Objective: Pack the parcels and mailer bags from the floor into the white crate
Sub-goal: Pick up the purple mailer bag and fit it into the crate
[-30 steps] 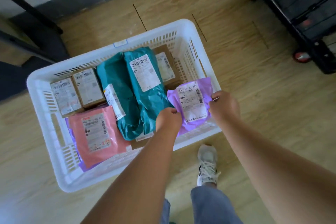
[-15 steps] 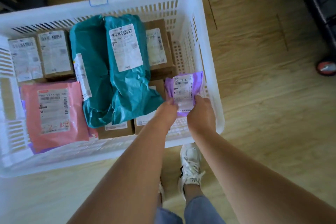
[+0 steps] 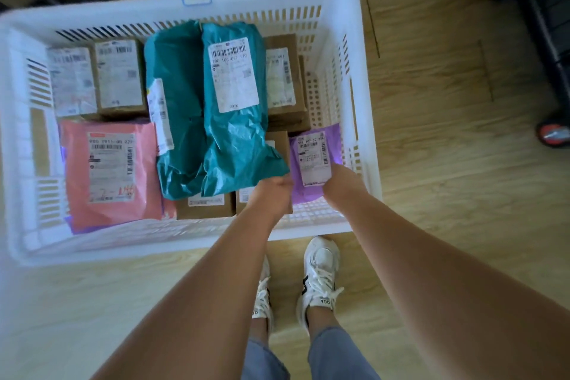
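Note:
The white crate [image 3: 367,120] stands on the wooden floor in front of me. In its near right corner a small purple mailer bag [image 3: 314,160] stands upright against the wall. My right hand [image 3: 339,185] grips its lower right edge. My left hand [image 3: 273,194] holds its lower left edge, fingers curled and mostly hidden. Two teal mailer bags [image 3: 216,108] lie across the middle, a pink mailer bag [image 3: 108,170] at the near left, and several brown cardboard parcels [image 3: 120,77] fill the rest.
My two feet in white sneakers [image 3: 319,274] stand just behind the crate's near wall. A black wheeled rack [image 3: 543,25] with a red-rimmed wheel [image 3: 553,134] stands at the right. Dark furniture sits at the top left.
The purple mailer bag went from above the crate's right rim down into the near right corner. Both hands followed it down and closer together. My view moved nearer to the crate.

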